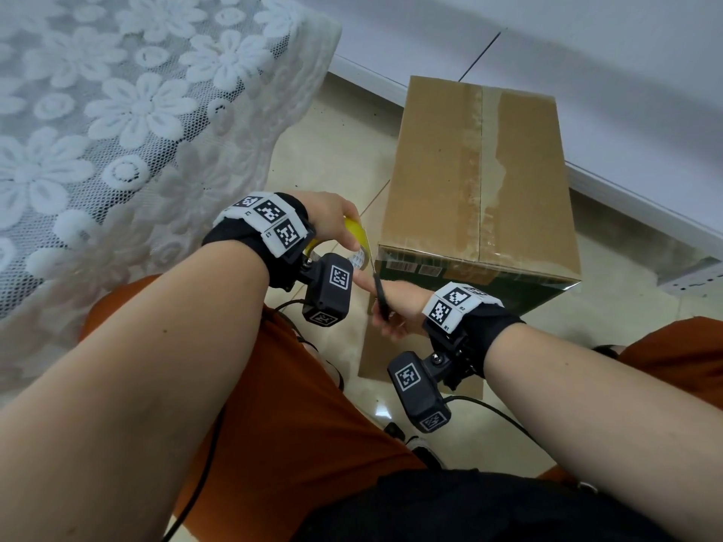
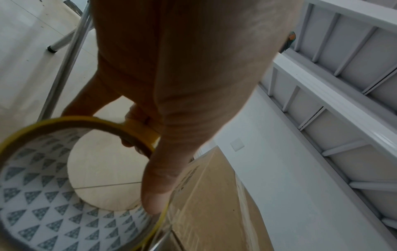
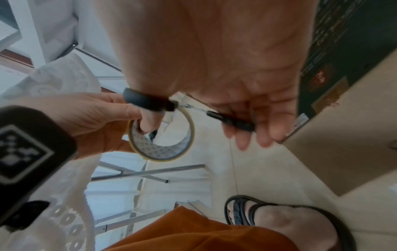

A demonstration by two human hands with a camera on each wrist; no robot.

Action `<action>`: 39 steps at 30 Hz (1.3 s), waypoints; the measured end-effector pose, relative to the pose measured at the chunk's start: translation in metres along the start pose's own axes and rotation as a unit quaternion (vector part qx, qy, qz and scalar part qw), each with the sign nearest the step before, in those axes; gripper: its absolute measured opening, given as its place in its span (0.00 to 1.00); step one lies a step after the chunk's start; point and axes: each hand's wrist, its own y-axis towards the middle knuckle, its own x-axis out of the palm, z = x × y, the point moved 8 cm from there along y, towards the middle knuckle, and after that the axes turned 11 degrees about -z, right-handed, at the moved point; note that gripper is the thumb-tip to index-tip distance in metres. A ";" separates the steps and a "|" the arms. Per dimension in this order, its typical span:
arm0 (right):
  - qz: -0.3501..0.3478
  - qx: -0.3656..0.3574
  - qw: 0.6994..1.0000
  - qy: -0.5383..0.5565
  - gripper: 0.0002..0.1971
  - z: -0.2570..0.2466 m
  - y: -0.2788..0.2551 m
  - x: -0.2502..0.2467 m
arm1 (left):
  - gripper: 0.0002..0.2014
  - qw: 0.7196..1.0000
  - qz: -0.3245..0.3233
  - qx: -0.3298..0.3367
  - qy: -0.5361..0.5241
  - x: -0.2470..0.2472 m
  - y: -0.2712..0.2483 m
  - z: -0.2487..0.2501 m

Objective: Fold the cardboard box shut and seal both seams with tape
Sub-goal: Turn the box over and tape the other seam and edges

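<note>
From the head view, the left hand is gripping a yellow-edged tape roll, while the right hand just below it is holding black scissors with the blades pointing up toward the roll. The cardboard box is standing on the floor just beyond both hands, its flaps folded shut and clear tape lying along the top seam.

In the left wrist view, the left hand's thumb is pressing on the roll's rim, fingers curling round the far side; the box is sitting just right of the thumb.

In the right wrist view, the right hand's fingers are wrapping the scissors' handles, with the roll just behind them.
</note>
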 end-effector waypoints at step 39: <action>0.124 -0.062 0.990 -0.014 0.30 -0.011 -0.011 -0.007 | 0.24 0.999 0.001 -0.022 0.024 -0.003 -0.008 -0.004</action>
